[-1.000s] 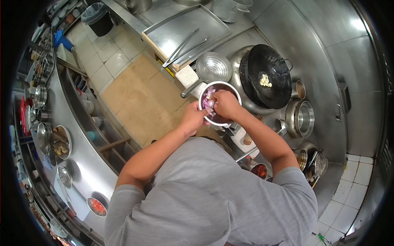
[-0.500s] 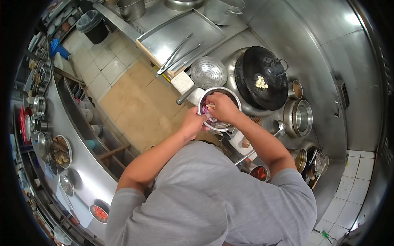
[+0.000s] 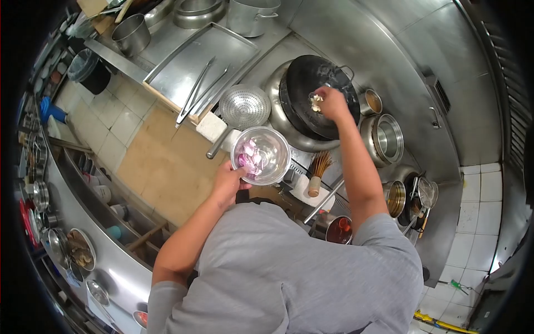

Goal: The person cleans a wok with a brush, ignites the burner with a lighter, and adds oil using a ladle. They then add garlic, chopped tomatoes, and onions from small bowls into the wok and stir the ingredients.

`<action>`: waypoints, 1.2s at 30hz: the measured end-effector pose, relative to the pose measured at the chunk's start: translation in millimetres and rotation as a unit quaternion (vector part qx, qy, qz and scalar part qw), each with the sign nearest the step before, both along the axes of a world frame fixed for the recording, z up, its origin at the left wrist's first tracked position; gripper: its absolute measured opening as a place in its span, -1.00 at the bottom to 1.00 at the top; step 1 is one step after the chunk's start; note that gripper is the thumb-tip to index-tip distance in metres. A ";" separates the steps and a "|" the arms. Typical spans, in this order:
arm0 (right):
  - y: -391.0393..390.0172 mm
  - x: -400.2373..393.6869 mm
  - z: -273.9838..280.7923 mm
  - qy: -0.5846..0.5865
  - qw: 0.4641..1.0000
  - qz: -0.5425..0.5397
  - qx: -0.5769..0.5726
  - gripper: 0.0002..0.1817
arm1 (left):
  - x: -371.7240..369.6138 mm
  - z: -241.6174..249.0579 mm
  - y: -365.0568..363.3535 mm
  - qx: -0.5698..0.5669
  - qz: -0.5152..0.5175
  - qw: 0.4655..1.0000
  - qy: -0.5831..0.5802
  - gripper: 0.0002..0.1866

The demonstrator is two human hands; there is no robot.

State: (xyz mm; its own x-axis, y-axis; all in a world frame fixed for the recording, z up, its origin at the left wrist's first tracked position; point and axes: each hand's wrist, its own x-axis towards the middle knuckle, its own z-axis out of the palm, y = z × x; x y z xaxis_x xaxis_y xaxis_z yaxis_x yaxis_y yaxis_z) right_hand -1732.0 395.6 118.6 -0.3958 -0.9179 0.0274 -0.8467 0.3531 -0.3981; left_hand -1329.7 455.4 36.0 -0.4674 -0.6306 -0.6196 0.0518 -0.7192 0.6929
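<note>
My left hand (image 3: 227, 183) grips the near-left rim of a metal bowl (image 3: 276, 172), thumb on the edge. Sliced red onion (image 3: 250, 161) lies along the bowl's left side. Over the black wok (image 3: 300, 83) reaches my right hand (image 3: 332, 104), fingers curled downward and drawn together. Right at the fingertips is a small heap of pale chopped pieces (image 3: 316, 104), which look like garlic, in the wok. Whether any pieces are still between those fingers is hidden.
A perforated strainer ladle (image 3: 245, 106) rests left of the wok. Metal tongs (image 3: 196, 92) lie on a steel tray (image 3: 172, 72). A bamboo brush (image 3: 317, 172) stands near my right forearm. Metal pots (image 3: 387, 138) line the right side, and a pot with red contents (image 3: 338, 228) sits close by.
My right hand has left the bowl and moved up and right to the wok. The bowl, still in my left hand, now shows its onion openly. The view has shifted.
</note>
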 end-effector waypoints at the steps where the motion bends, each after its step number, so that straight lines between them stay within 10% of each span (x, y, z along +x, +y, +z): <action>1: -7.3 -26.3 -10.9 0.050 0.998 -0.020 -0.016 -0.63 | 3.9 2.3 1.1 0.001 0.006 1.000 0.000 -0.74; 8: -4.7 -18.1 38.6 0.080 0.952 -0.161 -0.250 -0.85 | 87.4 -10.8 19.0 -0.039 0.121 0.992 -0.011 -0.76; 11: -4.4 -28.3 16.6 0.112 0.989 -0.101 -0.003 -0.48 | 145.9 -29.1 51.0 -0.062 0.220 0.972 -0.054 -0.77; 14: -2.4 34.5 -0.4 0.116 0.990 -0.054 -0.063 -0.56 | 224.6 -53.9 101.0 -0.080 0.353 0.929 -0.081 -0.78; 16: -11.5 56.9 -63.3 -0.029 0.979 0.055 -0.194 -0.73 | 277.7 -53.7 146.7 -0.028 0.445 0.875 -0.190 -0.77; 20: -21.1 209.8 -139.0 -0.117 0.967 0.215 -0.075 -0.84 | 361.6 -52.6 251.3 0.008 0.641 0.724 -0.256 -0.79; 26: 25.4 453.0 -111.9 -0.147 0.892 0.427 0.003 -0.87 | 426.2 -84.3 354.9 0.084 0.703 0.646 -0.284 -0.76; 30: 44.5 534.5 -96.5 -0.192 0.844 0.501 0.012 -0.89 | 445.9 -93.0 385.3 0.049 0.816 0.569 -0.087 -0.54; 36: 89.3 548.7 -96.6 -0.185 0.849 0.489 0.073 -0.85 | 528.5 -125.7 455.1 0.027 0.938 0.344 -0.034 -0.51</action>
State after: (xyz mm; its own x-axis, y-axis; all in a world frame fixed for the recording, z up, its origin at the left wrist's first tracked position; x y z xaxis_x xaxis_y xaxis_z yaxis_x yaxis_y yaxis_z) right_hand -1183.3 484.9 22.0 0.6020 -0.7949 -0.0750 -0.5896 -0.3793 -0.7131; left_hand -801.2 910.5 -89.6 0.7471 0.2307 -0.6234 0.4452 0.5228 0.7270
